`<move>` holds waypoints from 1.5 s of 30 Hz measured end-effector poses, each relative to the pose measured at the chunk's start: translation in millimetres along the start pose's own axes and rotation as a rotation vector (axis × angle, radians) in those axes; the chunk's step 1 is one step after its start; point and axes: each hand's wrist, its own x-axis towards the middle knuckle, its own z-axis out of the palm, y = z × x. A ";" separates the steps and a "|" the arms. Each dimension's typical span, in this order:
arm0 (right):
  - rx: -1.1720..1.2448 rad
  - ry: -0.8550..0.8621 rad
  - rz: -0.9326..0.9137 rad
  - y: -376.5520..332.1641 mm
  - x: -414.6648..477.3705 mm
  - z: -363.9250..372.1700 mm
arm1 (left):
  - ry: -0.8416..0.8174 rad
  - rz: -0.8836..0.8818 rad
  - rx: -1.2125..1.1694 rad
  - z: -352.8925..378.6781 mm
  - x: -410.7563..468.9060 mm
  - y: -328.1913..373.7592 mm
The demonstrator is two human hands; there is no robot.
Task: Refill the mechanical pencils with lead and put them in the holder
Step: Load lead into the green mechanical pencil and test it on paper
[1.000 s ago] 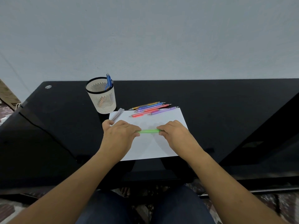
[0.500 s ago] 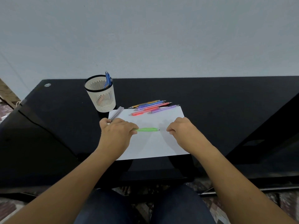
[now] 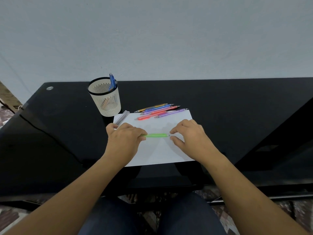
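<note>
A black worktop (image 3: 220, 99) carries a white paper (image 3: 160, 153); the left hand (image 3: 123, 141) grips the left end of a green pencil (image 3: 155, 135), which lies level just above the paper's middle; the right hand (image 3: 191, 138) has thumb and forefinger either side of the pencil's right end, and I cannot tell whether they pinch it; a cream holder (image 3: 106, 106) stands beyond the paper's far left corner, one blue pencil (image 3: 112, 82) upright inside; more pencils (image 3: 159, 111) lie bunched on the paper's far edge; a clear lead case (image 3: 121, 118) lies beside the holder.

head-worn camera looks forward and down over the table (image 3: 220, 99).
</note>
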 end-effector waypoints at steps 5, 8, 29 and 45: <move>0.036 0.052 -0.055 -0.5 -0.5 4.6 | -0.001 -0.011 -0.008 0.9 -1.2 0.2; 0.061 0.066 -0.072 -0.4 -2.3 6.2 | -0.019 -0.011 -0.005 0.2 -1.4 0.6; 0.083 -0.146 0.070 15.8 -15.1 3.8 | -0.061 -0.041 0.042 0.0 -1.6 3.9; 0.097 -0.106 -0.058 14.7 2.1 1.5 | -0.297 -0.030 0.038 1.9 14.4 27.7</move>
